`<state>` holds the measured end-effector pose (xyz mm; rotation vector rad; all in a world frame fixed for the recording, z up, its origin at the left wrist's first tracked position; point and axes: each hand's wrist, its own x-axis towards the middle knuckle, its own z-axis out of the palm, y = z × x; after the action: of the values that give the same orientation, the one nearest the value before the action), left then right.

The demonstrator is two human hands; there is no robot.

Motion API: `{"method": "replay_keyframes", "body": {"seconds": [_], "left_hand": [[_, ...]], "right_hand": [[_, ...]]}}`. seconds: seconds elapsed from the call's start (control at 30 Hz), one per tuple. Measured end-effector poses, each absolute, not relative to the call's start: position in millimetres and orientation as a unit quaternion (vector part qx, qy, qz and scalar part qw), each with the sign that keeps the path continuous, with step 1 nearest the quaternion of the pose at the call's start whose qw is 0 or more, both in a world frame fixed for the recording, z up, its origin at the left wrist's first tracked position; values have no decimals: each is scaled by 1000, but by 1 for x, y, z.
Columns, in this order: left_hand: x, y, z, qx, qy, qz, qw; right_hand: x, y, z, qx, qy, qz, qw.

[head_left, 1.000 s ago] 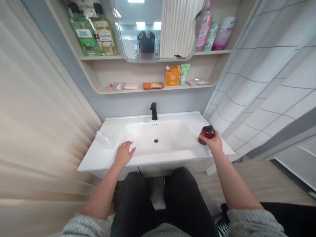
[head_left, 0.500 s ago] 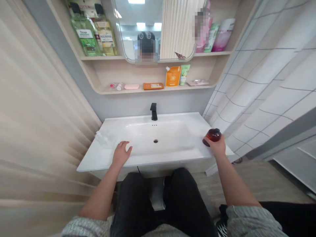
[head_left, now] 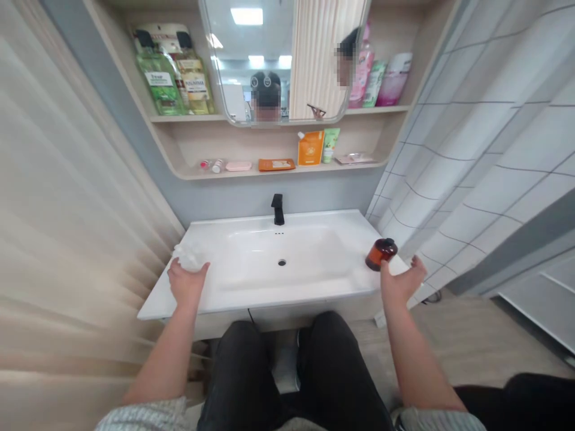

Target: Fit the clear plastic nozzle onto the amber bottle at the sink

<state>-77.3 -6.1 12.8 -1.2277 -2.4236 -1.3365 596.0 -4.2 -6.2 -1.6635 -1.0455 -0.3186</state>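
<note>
A white, crumpled, semi-transparent puff [head_left: 189, 256] lies on the left end of the washbasin counter. My left hand [head_left: 184, 284] is at its near side, thumb and fingers spread around it; whether they touch it I cannot tell. On the counter's right end a dark amber bottle [head_left: 381, 254] with a black cap and an orange-brown label stands upright. Just to the right of the bottle is my right hand [head_left: 399, 286], thumb and fingers apart and nothing in it. The white washbasin [head_left: 256, 286] lies between both hands.
A black faucet [head_left: 278, 209] stands behind the basin. Above hangs a shelf unit [head_left: 251, 173] with a mirror [head_left: 251, 48], an orange pouch [head_left: 311, 148], a green tube [head_left: 330, 145] and mouthwash bottles [head_left: 164, 90]. Curtains hang left and right. Another person's dark-clothed leg [head_left: 516, 398] is at lower right.
My right hand has let go of the amber bottle, which now stands on the counter, and has opened to its right. My left hand has moved left to the white puff.
</note>
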Motion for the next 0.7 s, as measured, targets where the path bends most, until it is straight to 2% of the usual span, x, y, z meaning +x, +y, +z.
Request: {"method": "replay_keyframes", "body": {"seconds": [0.1, 0.2, 0.3, 0.4, 0.53, 0.6, 0.7], "left_hand": [[-85, 1, 4, -387, -809, -442, 40], [-89, 4, 1, -398, -802, -445, 28], [-68, 3, 5, -454, -756, -472, -11], [-14, 1, 8, -554, -646, -512, -114], [71, 6, 2, -640, -519, -506, -253], [101, 12, -7, -634, -494, -504, -316], [119, 22, -21, -606, -478, -505, -386]], "right_hand": [[565, -25, -6, -645, -491, -176, 559], [525, -33, -3, -572, -616, -95, 533], [480, -24, 2, -502, -711, 37, 492], [430, -7, 5, -429, -761, 206, 441], [365, 20, -2, -352, -734, 426, 395], [344, 33, -10, -327, -714, 486, 382], [330, 47, -20, -359, -691, 489, 394]]}}
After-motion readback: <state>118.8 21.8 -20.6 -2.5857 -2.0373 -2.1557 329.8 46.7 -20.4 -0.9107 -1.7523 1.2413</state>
